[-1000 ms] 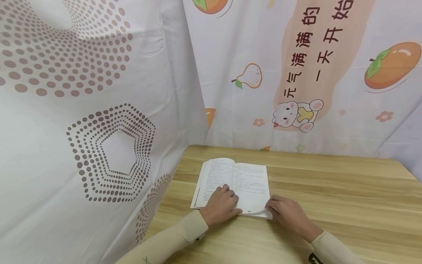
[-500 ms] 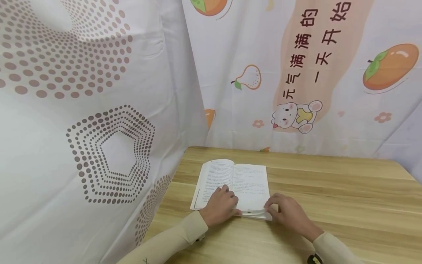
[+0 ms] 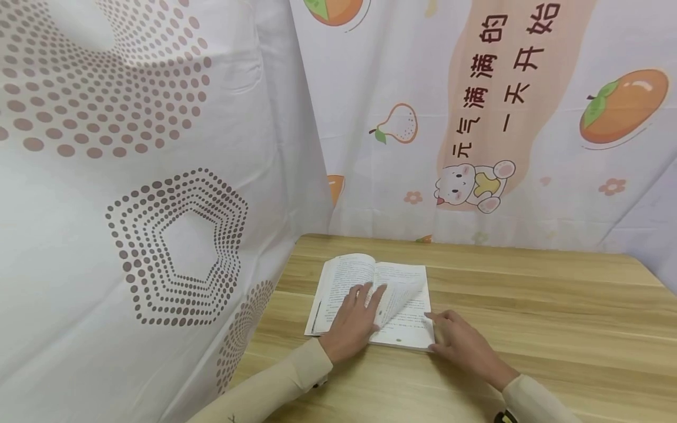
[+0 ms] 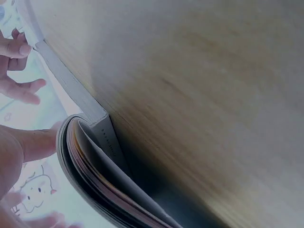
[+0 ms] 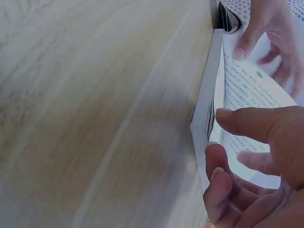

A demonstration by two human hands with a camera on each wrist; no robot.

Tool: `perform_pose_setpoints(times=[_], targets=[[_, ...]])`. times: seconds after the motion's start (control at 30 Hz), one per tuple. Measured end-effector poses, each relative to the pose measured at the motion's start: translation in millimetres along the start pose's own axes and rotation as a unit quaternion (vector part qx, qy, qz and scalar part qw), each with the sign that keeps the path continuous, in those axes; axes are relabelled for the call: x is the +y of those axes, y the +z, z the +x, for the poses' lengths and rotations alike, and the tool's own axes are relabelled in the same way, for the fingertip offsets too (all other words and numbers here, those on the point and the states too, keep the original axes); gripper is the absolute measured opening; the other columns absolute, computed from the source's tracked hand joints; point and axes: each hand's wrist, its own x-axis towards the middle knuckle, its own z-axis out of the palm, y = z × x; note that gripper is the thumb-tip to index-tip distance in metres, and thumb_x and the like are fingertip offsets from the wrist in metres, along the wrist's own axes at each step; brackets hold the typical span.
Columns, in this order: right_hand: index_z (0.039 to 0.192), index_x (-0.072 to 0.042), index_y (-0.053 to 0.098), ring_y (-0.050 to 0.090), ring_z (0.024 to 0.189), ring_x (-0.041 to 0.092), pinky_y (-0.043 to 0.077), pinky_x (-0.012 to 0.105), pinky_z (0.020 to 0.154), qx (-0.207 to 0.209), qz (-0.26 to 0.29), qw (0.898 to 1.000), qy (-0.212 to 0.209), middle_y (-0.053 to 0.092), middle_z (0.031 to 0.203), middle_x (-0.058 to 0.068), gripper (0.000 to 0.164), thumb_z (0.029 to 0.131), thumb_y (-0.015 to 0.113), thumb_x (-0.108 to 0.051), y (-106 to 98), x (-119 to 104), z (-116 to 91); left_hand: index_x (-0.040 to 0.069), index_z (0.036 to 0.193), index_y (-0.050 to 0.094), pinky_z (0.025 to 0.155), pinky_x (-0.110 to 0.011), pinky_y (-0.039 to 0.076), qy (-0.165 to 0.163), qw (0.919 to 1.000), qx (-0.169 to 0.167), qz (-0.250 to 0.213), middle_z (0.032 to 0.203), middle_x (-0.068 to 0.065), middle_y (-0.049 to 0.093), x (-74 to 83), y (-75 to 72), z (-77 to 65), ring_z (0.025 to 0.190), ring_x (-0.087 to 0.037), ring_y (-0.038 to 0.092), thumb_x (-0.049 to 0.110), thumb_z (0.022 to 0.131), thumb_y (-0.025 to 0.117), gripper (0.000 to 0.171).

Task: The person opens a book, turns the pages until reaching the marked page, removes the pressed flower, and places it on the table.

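An open book (image 3: 404, 329) with printed pages lies on the wooden table. One page (image 3: 399, 296) is lifted and bends over toward the left half. My left hand (image 3: 353, 323) rests on the book near the spine, its fingers spread and the lifted page beside them. In the left wrist view the left thumb (image 4: 40, 145) touches the curved page block of the left half. At the book's lower right edge is my right hand (image 3: 462, 343), thumb and fingers apart, fingertips by the page edges. The right wrist view shows no page pinched between the right thumb (image 5: 247, 122) and fingers.
The wooden table (image 3: 539, 317) extends to the right of the book. A white dotted curtain (image 3: 158, 247) hangs along the left side. Behind the table hangs a printed curtain (image 3: 370, 164) with fruit and Chinese characters.
The page whose lower right corner was raised by my right hand now bends over to the left. My left fingers have lifted and spread, while the right hand has let the page go.
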Motion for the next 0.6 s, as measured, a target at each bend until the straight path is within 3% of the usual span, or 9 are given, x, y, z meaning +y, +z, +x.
perform_pose_setpoints(times=[0.1, 0.17, 0.27, 0.33, 0.47, 0.6], targets=[[0.129, -0.005, 0.071, 0.052, 0.082, 0.009, 0.048, 0.031, 0.071, 0.003, -0.002, 1.000, -0.020, 0.064, 0.118, 0.008, 0.058, 0.076, 0.091, -0.021, 2.5, 1.2, -0.5, 0.020, 0.164, 0.025, 0.113, -0.049, 0.035, -0.003, 0.9997, 0.018, -0.019, 0.162, -0.024, 0.024, -1.0, -0.9, 0.4, 0.143, -0.040, 0.031, 0.027, 0.081, 0.088, 0.104], [0.122, -0.005, 0.074, 0.049, 0.078, 0.006, 0.046, 0.029, 0.069, 0.003, -0.002, 0.999, -0.033, 0.064, 0.118, 0.007, 0.052, 0.076, 0.091, -0.021, 2.8, 2.1, -0.7, 0.025, 0.159, 0.039, 0.114, -0.053, 0.031, 0.011, 0.9995, 0.023, -0.017, 0.166, -0.019, 0.020, -2.1, -0.9, 0.6, 0.148, -0.041, 0.024, 0.024, 0.081, 0.089, 0.093], [0.117, -0.005, 0.076, 0.046, 0.073, 0.002, 0.045, 0.027, 0.066, -0.003, -0.007, 0.999, -0.052, 0.064, 0.118, 0.010, 0.045, 0.077, 0.090, -0.019, 2.8, 2.9, -1.4, 0.028, 0.136, 0.066, 0.112, -0.054, 0.031, 0.044, 0.9988, 0.021, -0.002, 0.164, -0.009, 0.033, -3.7, 0.0, -0.4, 0.150, -0.040, 0.023, 0.020, 0.081, 0.088, 0.060], [0.113, -0.005, 0.077, 0.046, 0.071, 0.000, 0.045, 0.025, 0.064, -0.007, -0.009, 0.998, -0.060, 0.063, 0.119, 0.011, 0.040, 0.078, 0.090, -0.018, 2.9, 3.0, -1.9, 0.028, 0.119, 0.075, 0.112, -0.053, 0.032, 0.070, 0.9974, 0.015, -0.003, 0.157, -0.004, 0.046, -4.5, 0.5, -1.4, 0.149, -0.037, 0.027, 0.012, 0.081, 0.085, 0.042], [0.107, -0.005, 0.078, 0.047, 0.071, -0.001, 0.046, 0.025, 0.063, -0.007, -0.020, 0.997, -0.068, 0.063, 0.119, 0.010, 0.033, 0.078, 0.089, -0.016, 3.9, 3.1, -2.9, 0.024, 0.102, 0.079, 0.118, -0.043, 0.030, 0.115, 0.9930, -0.001, -0.028, 0.131, 0.003, 0.068, -5.1, 0.6, -2.3, 0.140, -0.028, 0.045, -0.001, 0.082, 0.078, 0.032], [0.105, -0.009, 0.079, 0.054, 0.076, 0.001, 0.050, 0.028, 0.066, -0.005, -0.038, 0.997, -0.063, 0.065, 0.117, 0.005, 0.030, 0.077, 0.090, -0.016, 3.8, 2.6, -2.6, 0.019, 0.093, 0.078, 0.116, -0.033, 0.035, 0.139, 0.9897, -0.006, -0.035, 0.107, 0.005, 0.075, -4.8, 0.9, -3.7, 0.124, -0.021, 0.058, -0.006, 0.081, 0.074, 0.029]])
